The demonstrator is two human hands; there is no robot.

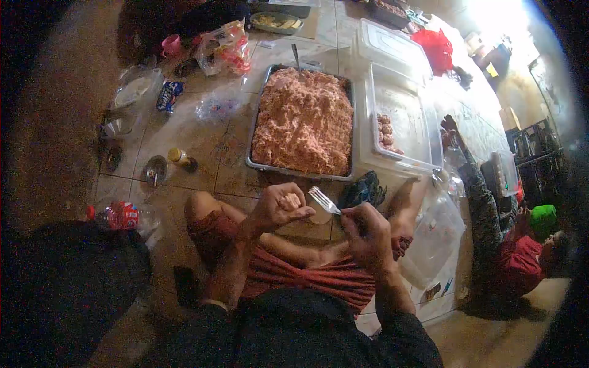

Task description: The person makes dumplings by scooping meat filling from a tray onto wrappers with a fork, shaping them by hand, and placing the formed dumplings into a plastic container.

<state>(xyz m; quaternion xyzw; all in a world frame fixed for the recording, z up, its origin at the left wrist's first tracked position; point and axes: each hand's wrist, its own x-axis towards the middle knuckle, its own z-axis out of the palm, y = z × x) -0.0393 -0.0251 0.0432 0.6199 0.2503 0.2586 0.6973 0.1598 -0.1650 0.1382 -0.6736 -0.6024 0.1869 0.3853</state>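
Observation:
My left hand (275, 208) is curled around a small lump of pale pink meat mixture (289, 201), which shows between the thumb and fingers. A metal fork (324, 200) is pinched in my right hand (370, 230), its tines up and pointing toward the left hand without touching the lump. Beyond both hands lies a large tray (300, 174) heaped with pink ground meat (304, 119), with a spoon handle (296, 56) standing up at its far edge. To the right, a clear plastic container (408, 126) holds several small meat pieces (386, 132) along its left side.
A clear lid (432, 239) lies on the tiled floor at right. Nearby are a dark plastic bag (363, 191), a small jar (177, 155), a red-labelled bottle (124, 216), plastic bags (226, 49) and a red bag (434, 49). A person in red (520, 264) is at the far right.

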